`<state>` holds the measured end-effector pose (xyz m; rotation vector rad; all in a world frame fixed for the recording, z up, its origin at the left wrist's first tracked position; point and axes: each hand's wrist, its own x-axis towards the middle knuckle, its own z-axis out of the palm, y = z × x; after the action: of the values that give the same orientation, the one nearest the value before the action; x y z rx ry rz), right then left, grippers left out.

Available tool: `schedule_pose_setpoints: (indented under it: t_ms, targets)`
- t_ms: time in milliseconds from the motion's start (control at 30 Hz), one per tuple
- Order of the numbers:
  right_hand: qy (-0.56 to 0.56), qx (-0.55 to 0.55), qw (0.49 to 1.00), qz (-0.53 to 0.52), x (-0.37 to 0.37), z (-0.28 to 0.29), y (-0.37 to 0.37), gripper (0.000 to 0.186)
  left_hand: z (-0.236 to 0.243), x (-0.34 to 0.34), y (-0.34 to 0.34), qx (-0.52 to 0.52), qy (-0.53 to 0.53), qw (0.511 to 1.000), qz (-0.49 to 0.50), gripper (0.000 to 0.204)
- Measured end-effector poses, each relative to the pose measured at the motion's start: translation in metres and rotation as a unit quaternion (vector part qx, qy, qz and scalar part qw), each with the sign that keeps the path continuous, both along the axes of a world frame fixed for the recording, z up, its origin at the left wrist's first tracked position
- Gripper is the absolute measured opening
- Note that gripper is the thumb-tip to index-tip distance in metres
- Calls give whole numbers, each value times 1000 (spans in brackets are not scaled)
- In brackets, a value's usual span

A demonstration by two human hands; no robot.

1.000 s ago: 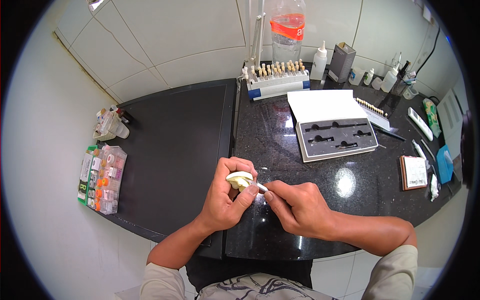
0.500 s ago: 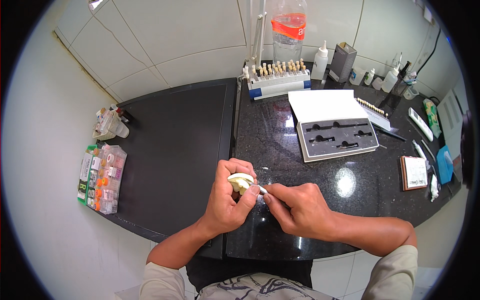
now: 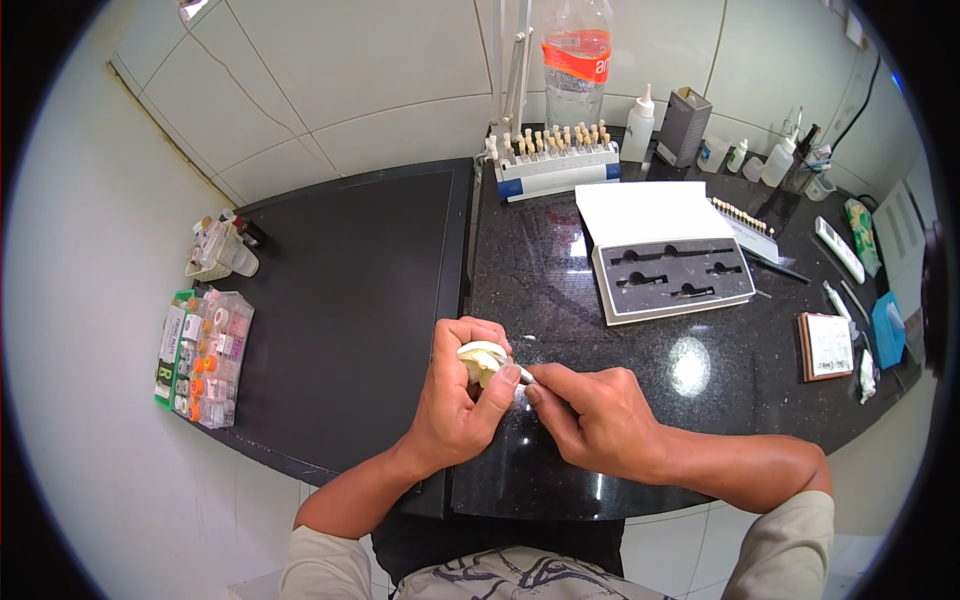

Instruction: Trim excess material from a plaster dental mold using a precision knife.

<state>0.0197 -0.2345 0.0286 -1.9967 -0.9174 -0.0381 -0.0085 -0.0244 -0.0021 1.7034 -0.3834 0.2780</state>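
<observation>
My left hand (image 3: 452, 405) is wrapped round a pale cream dental cast (image 3: 482, 350), its curved rim facing up. The left thumb presses near the cast's right side. Between thumb and fingertips, my right hand (image 3: 608, 418) pinches a slim greyish hand tool (image 3: 524, 375), whose tip meets the cast by the left thumb. Most of the tool is hidden by the fingers, so its exact kind does not show. Both hands are held close together above the front of the black speckled countertop (image 3: 560, 340), where white dust lies scattered.
An open white case (image 3: 650, 310) with cut-out dark foam lies beyond my right hand. Behind it stand a tooth shade guide (image 3: 560, 180), a large clear bottle (image 3: 577, 95) and a squeeze bottle (image 3: 638, 125). A notepad (image 3: 829, 345) lies at right, clear jar boxes (image 3: 215, 360) at far left.
The cast has tilted slightly in my left hand, and the tool has shifted a little against it. Both hands stay in nearly the same place.
</observation>
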Motion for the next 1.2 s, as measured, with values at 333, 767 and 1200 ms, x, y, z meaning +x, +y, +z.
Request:
schedule_pose_setpoints:
  t_ms: [333,767,1200]
  targets:
    - [34,-5,999,23,2,3,-3,17,4,0,1,-57,28,998,-30,39]
    - [107,16,994,-16,22,21,-16,13,10,2,7,-131,89,987,-28,43]
    - [-127,-83,988,-13,34,3,-17,13,12,3,16,-39,113,990,-69,66]
